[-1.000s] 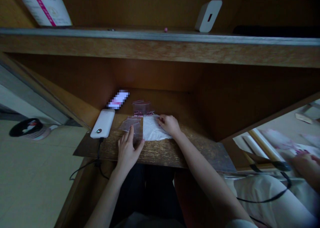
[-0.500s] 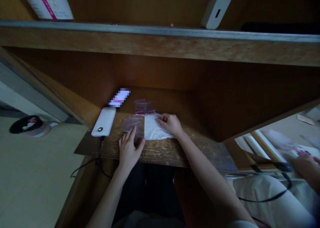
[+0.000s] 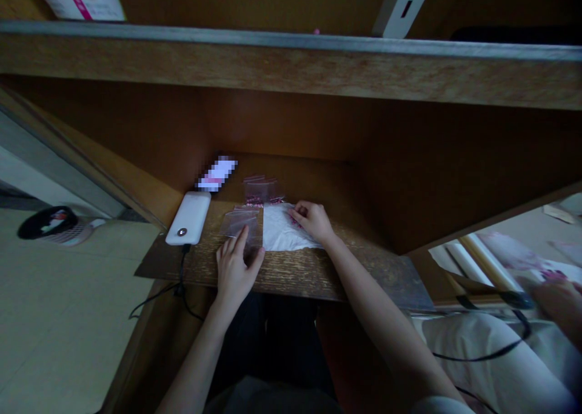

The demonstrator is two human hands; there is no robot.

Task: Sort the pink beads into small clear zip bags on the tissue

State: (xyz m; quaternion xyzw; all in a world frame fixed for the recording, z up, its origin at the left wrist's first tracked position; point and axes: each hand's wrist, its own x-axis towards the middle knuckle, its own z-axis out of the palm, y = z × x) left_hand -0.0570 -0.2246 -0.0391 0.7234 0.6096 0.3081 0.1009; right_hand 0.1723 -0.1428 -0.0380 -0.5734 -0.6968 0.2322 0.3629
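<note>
My left hand (image 3: 235, 268) rests at the shelf's front with fingers and thumb spread. Its fingertips touch small clear zip bags (image 3: 234, 221) lying flat. Right of them is a crumpled white sheet (image 3: 280, 235), cloth or paper, I cannot tell which. Over its right side my right hand (image 3: 313, 221) is curled with thumb and fingers together. Dark pinkish specks show beneath those fingertips; what the pinch holds is too small to make out. Behind the sheet are more zip bags (image 3: 261, 191) with small pink bead-like pieces at their lower ends.
A white power bank (image 3: 188, 219) with a black cable (image 3: 181, 274) lies left, before a lit, blurred-out phone (image 3: 217, 174). An upper ledge (image 3: 273, 62) crosses above, bearing a white box (image 3: 404, 8). A waste basket (image 3: 50, 225) stands on the floor. At right is another person's hand (image 3: 559, 299).
The view has tilted down slightly, so the upper ledge sits higher. My right hand has shifted slightly right on the sheet, baring pinkish specks. My left hand stays on the bags.
</note>
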